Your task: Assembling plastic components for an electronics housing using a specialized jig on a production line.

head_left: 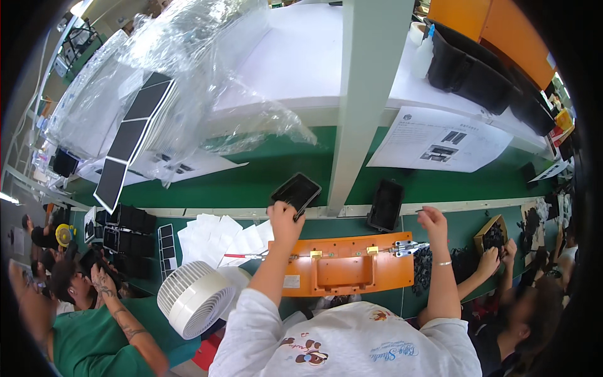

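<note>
My left hand [286, 218] reaches over the near edge of a small black tray [300, 190], fingers bent down at its corner. Whether they grip the rim or something inside is hidden. My right hand [433, 220] is raised to the right of a second black tray [385, 205], thumb and fingers pinched together. Anything between them is too small to name. Between my forearms lies an orange fixture [399, 276] with a rectangular recess. It has a metal toggle clamp [405, 249] on its right and a red-handled clamp [242, 256] on its left.
White paper sheets [210, 239] lie left of the fixture, near a white fan [196, 298]. A pale upright post [361, 107] stands behind the trays. Plastic wrap [188, 56] hangs at the upper left. Co-workers sit on both sides; one's hands [493, 259] are at a box of black parts [491, 234].
</note>
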The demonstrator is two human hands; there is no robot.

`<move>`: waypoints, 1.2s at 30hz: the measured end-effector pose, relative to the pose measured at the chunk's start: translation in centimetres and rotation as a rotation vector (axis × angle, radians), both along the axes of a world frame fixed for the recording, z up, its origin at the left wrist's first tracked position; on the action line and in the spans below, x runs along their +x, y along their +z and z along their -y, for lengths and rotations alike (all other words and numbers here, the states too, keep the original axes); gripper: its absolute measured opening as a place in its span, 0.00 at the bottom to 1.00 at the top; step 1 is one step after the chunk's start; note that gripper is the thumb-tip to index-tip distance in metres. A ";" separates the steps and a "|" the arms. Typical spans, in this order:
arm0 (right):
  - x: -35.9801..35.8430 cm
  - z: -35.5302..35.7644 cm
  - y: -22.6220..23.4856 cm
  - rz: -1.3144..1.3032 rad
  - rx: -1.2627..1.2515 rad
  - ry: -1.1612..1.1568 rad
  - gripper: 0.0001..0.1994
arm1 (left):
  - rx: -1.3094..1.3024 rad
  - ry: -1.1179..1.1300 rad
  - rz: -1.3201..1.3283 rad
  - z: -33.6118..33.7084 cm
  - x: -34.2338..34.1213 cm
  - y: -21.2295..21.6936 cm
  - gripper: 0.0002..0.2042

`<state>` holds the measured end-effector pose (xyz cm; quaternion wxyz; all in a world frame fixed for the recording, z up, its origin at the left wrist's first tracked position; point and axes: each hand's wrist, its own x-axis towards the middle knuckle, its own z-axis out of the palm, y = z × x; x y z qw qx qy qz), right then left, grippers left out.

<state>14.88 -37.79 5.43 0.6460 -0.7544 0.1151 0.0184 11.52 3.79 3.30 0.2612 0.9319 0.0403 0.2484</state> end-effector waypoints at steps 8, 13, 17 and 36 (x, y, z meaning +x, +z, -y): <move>-11.3 -10.5 2.6 0.162 0.153 0.332 0.25 | 0.005 -0.176 0.246 2.8 -16.2 4.2 0.14; -13.2 -13.1 3.7 0.292 -0.086 0.307 0.22 | -0.122 -0.491 0.223 4.9 -19.1 2.1 0.16; -14.5 -11.9 1.8 0.333 -0.327 0.219 0.16 | -0.192 -0.525 0.095 5.9 -18.6 0.1 0.15; -14.9 -11.4 -0.7 0.531 -0.578 0.100 0.19 | -0.179 -0.627 -0.027 6.3 -16.8 -0.2 0.12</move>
